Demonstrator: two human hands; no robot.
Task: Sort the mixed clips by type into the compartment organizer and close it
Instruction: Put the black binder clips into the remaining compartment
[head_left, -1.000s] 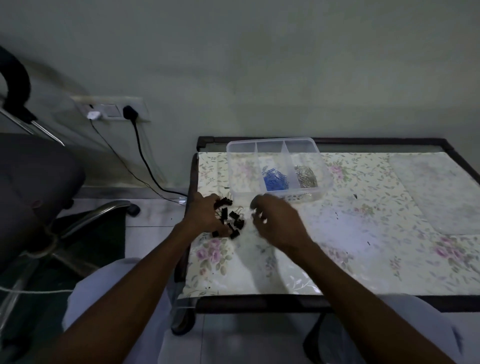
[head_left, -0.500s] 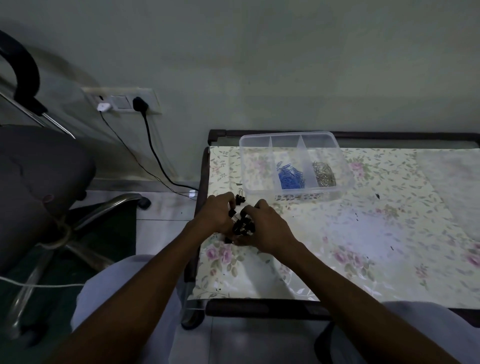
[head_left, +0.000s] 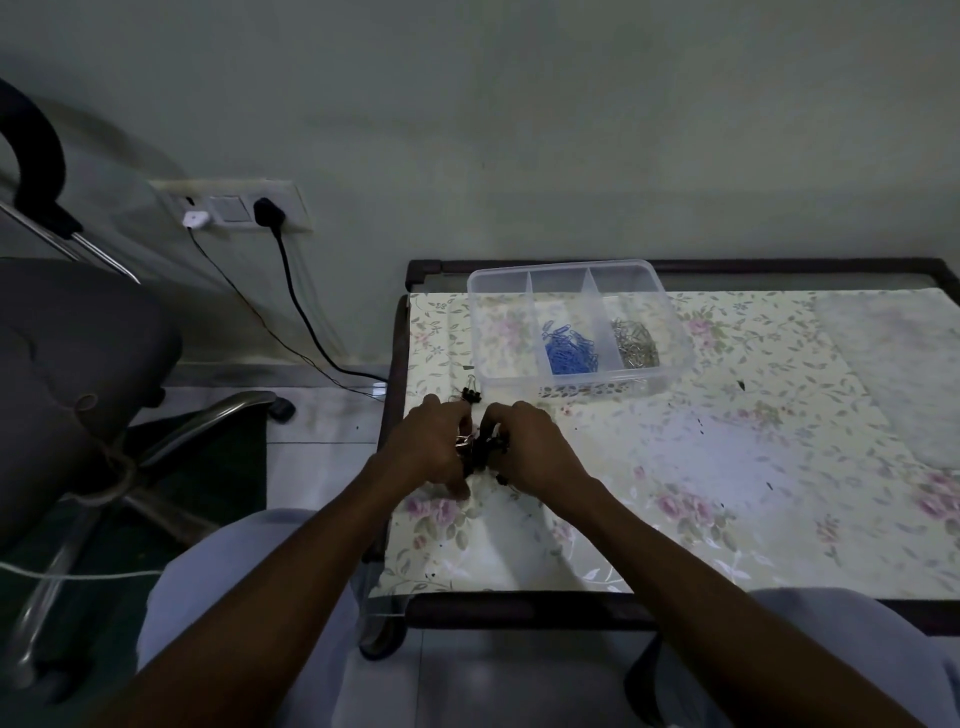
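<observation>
Both hands cupped together round a pile of black binder clips (head_left: 480, 448) on the table (head_left: 727, 467), left hand (head_left: 434, 441) and right hand (head_left: 530, 447) each gripping clips, fingers curled. One stray clip (head_left: 470, 396) just beyond the hands. Clear organizer (head_left: 576, 327) open behind: blue paper clips (head_left: 569, 349) middle compartment, silver paper clips (head_left: 634, 345) right one

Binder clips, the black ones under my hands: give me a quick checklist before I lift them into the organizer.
1. Black binder clips gathered between left hand and right hand: ok.
2. Grip firm on the whole bunch: cannot tell, the fingers hide it.
3. No strays: not ok, one stray clip lies apart, nearer the organizer.
4. Left compartment free: ok.
5. Blue paper clips and silver paper clips in separate compartments: ok.
6. Lid at hand: cannot tell.
</observation>
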